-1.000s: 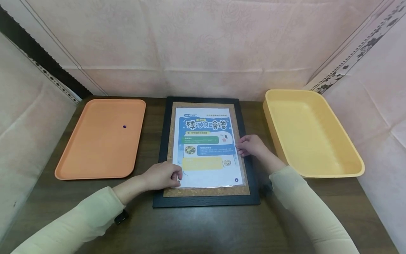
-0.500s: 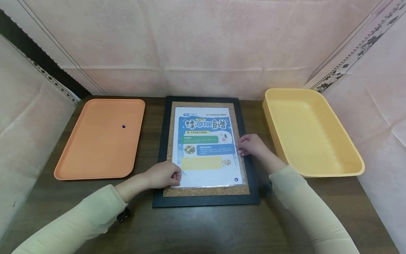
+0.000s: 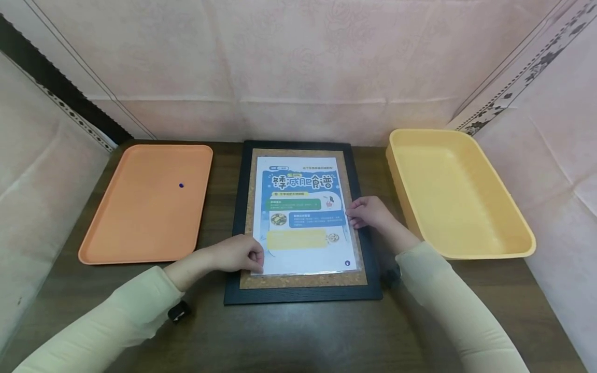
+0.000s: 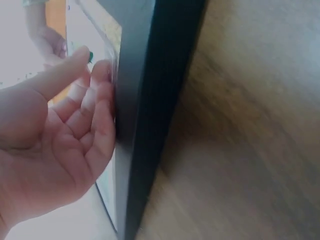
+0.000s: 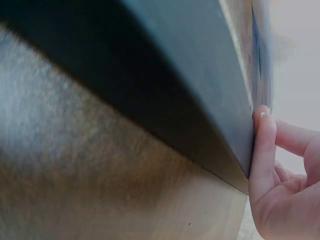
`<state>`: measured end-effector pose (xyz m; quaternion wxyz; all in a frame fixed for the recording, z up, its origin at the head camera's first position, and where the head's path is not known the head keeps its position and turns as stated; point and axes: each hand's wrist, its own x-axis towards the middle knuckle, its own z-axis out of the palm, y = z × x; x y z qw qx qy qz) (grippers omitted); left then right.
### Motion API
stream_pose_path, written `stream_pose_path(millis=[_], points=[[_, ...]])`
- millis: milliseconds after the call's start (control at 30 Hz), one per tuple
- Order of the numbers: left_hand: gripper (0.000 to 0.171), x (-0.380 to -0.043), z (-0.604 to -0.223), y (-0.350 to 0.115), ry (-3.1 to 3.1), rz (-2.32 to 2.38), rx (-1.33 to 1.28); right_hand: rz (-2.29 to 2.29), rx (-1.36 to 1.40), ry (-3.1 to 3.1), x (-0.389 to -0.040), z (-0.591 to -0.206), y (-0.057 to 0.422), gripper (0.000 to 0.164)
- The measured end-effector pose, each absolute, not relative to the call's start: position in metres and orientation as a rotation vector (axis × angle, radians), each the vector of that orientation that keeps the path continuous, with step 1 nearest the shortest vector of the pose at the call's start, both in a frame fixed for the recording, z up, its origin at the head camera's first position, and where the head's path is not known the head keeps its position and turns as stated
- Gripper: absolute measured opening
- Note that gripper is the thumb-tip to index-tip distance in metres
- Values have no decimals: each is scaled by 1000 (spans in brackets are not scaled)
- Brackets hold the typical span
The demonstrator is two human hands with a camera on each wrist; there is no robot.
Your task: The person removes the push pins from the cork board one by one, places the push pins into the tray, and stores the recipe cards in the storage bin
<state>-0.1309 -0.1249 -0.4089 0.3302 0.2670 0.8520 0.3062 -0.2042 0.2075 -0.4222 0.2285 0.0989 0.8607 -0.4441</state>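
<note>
A printed sheet (image 3: 303,261) in a clear sleeve, with blue, green and yellow panels, lies on the cork face (image 3: 303,281) of a black-framed board (image 3: 303,296). At its lower left edge my left hand (image 3: 238,254) pinches the sheet between thumb and curled fingers. A small green patch (image 4: 90,57) shows just past the left thumb tip in the left wrist view. My right hand (image 3: 369,213) holds the sheet's right edge about halfway up, thumb and index fingertips together there in the right wrist view. The sheet lies nearly straight within the frame.
Left of the board stands an orange tray (image 3: 144,217) with a small dark blue piece (image 3: 181,185) on it. To the right is a deep yellow bin (image 3: 462,197). Pink cloth (image 3: 298,62) hangs behind the dark wooden table (image 3: 298,342).
My left hand has shifted slightly to the left along the sheet's lower left edge. The right hand and the sheet stay nearly where they were.
</note>
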Motion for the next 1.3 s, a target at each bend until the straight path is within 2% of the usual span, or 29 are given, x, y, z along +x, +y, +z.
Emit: stream_pose_path(millis=[333,500,800,1300], points=[[11,-140,-406,-136,2212,893,660,-1227,264,2366,-204,-422,208,29],[11,-152,-396,-146,2291,975,549,-1220,275,2371,-205,-422,208,29],[26,-169,-386,-167,2382,1114,330,-1228,265,2366,-205,-422,208,30],[37,-177,-386,-204,2392,1207,110,-1229,267,2366,-204,-421,207,29]])
